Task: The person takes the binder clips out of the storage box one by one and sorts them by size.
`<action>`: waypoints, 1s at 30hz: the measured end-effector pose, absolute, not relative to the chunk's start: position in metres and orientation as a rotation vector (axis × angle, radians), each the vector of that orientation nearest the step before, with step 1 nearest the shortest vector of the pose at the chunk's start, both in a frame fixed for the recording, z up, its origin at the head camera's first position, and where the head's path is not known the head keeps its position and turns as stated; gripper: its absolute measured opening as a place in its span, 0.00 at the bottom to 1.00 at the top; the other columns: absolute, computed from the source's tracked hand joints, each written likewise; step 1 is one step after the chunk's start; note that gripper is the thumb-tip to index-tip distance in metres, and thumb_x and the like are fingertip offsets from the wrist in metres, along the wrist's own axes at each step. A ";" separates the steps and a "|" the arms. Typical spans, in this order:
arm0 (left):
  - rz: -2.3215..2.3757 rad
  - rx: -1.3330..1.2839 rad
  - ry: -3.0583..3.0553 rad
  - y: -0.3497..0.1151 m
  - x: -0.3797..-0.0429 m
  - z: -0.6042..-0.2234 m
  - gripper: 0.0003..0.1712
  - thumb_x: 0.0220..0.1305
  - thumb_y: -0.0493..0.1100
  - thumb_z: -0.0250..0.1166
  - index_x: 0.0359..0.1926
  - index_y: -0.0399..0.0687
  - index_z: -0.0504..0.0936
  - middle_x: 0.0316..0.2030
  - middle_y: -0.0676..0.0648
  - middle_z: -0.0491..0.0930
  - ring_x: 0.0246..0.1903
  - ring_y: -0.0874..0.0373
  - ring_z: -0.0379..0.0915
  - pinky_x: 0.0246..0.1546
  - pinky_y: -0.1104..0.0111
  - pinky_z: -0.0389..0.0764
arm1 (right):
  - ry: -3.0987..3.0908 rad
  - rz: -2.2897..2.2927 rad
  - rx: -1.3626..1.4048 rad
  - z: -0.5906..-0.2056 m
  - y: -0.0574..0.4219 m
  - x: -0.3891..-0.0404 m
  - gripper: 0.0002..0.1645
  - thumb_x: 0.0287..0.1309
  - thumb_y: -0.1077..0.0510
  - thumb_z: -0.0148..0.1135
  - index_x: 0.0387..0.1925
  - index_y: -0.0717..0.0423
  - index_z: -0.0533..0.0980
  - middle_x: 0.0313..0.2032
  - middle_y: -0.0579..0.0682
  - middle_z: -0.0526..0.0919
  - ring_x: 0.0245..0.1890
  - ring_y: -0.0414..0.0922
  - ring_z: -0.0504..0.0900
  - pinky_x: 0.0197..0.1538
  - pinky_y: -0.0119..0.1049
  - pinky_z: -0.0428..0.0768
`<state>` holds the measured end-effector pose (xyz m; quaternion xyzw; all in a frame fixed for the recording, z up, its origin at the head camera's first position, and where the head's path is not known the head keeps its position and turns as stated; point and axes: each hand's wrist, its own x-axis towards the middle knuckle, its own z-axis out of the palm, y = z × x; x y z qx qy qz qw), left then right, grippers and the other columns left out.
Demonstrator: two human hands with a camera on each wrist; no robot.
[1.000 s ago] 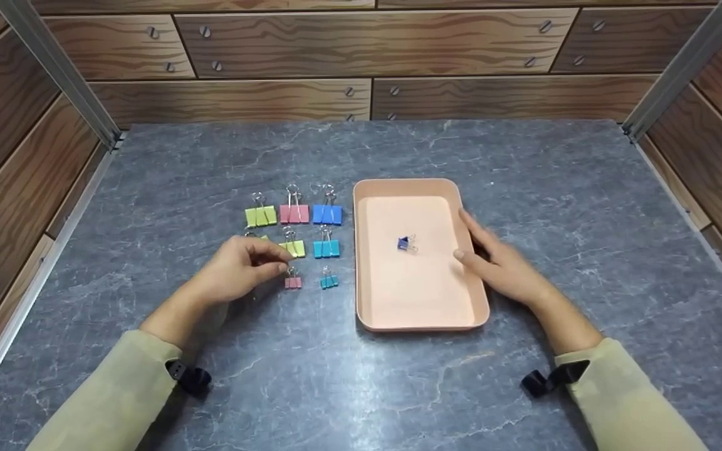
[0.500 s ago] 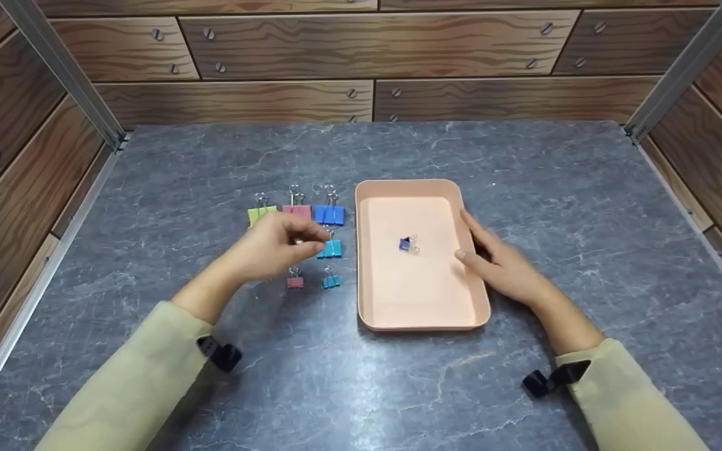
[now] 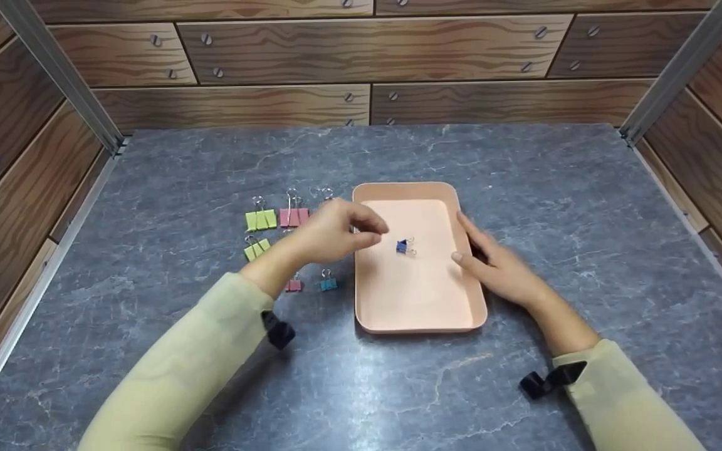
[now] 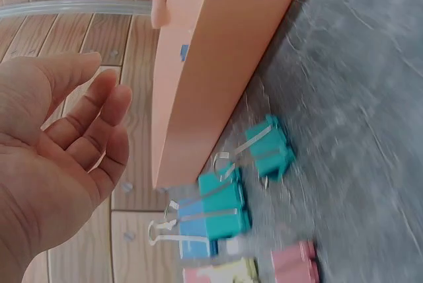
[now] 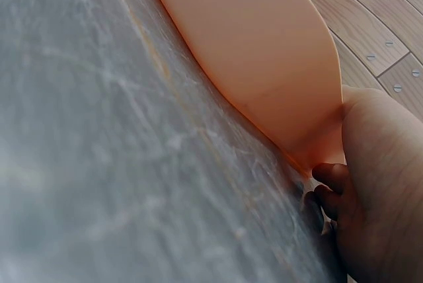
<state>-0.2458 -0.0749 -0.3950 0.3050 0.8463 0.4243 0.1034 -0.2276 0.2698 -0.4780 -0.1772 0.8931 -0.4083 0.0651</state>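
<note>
My left hand (image 3: 342, 232) hovers over the left rim of a peach tray (image 3: 417, 300), its fingers loosely bent. No object shows between thumb and fingers of that left hand (image 4: 63, 131) in the left wrist view. A small dark blue binder clip (image 3: 402, 246) lies in the tray. My right hand (image 3: 499, 266) holds the tray's right side, thumb over the rim and fingers along the outer wall. Left of the tray are lime binder clips (image 3: 261, 219), a large pink binder clip (image 3: 294, 217), and small pink (image 3: 293, 285) and teal (image 3: 328, 284) ones.
The left forearm partly hides the rows of clips in the head view. The left wrist view shows a medium teal clip (image 4: 223, 203) and a large blue clip (image 4: 193, 230) close to the tray. Wood-patterned panels (image 3: 361, 53) border the grey marbled table (image 3: 555, 188).
My left hand has moved right, from above the clips to the tray's left rim. The right hand stays on the tray, and the dark blue clip in it has not moved.
</note>
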 end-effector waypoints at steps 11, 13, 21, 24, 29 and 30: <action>1.236 0.939 2.419 -0.041 -0.257 -0.406 0.13 0.69 0.31 0.67 0.52 0.35 0.90 0.49 0.41 0.89 0.49 0.53 0.82 0.53 0.65 0.81 | 2.698 -1.225 -0.515 -0.478 0.269 -0.228 0.47 0.77 0.38 0.59 0.86 0.35 0.48 0.82 0.60 0.53 0.81 0.60 0.54 0.79 0.62 0.53; 1.227 0.946 2.419 -0.037 -0.258 -0.407 0.13 0.69 0.31 0.68 0.52 0.35 0.89 0.49 0.41 0.89 0.50 0.52 0.82 0.55 0.63 0.80 | 2.699 -1.224 -0.518 -0.478 0.269 -0.228 0.47 0.77 0.38 0.59 0.86 0.35 0.48 0.82 0.60 0.54 0.80 0.60 0.54 0.79 0.62 0.53; 1.185 0.954 2.425 -0.023 -0.265 -0.417 0.13 0.68 0.34 0.72 0.52 0.37 0.90 0.50 0.42 0.89 0.56 0.46 0.81 0.63 0.56 0.78 | 2.691 -1.223 -0.518 -0.477 0.268 -0.228 0.47 0.77 0.38 0.59 0.86 0.36 0.48 0.82 0.62 0.53 0.80 0.61 0.54 0.79 0.62 0.54; 1.169 0.946 2.423 -0.019 -0.267 -0.421 0.12 0.69 0.34 0.71 0.52 0.37 0.90 0.51 0.43 0.89 0.55 0.49 0.81 0.62 0.58 0.79 | 2.690 -1.217 -0.513 -0.477 0.268 -0.228 0.47 0.77 0.37 0.58 0.86 0.35 0.48 0.82 0.61 0.52 0.80 0.61 0.54 0.79 0.63 0.54; 1.161 0.923 2.414 -0.015 -0.269 -0.426 0.12 0.70 0.33 0.69 0.53 0.38 0.90 0.51 0.44 0.89 0.50 0.55 0.81 0.58 0.63 0.81 | 2.693 -1.216 -0.510 -0.477 0.269 -0.228 0.47 0.76 0.37 0.58 0.86 0.34 0.48 0.82 0.60 0.52 0.80 0.61 0.54 0.79 0.62 0.54; 1.162 0.921 2.411 -0.015 -0.269 -0.426 0.13 0.70 0.32 0.69 0.53 0.38 0.90 0.50 0.44 0.89 0.49 0.56 0.81 0.56 0.64 0.81 | 2.695 -1.214 -0.511 -0.477 0.269 -0.228 0.47 0.76 0.37 0.58 0.86 0.34 0.48 0.82 0.60 0.53 0.80 0.61 0.54 0.79 0.62 0.55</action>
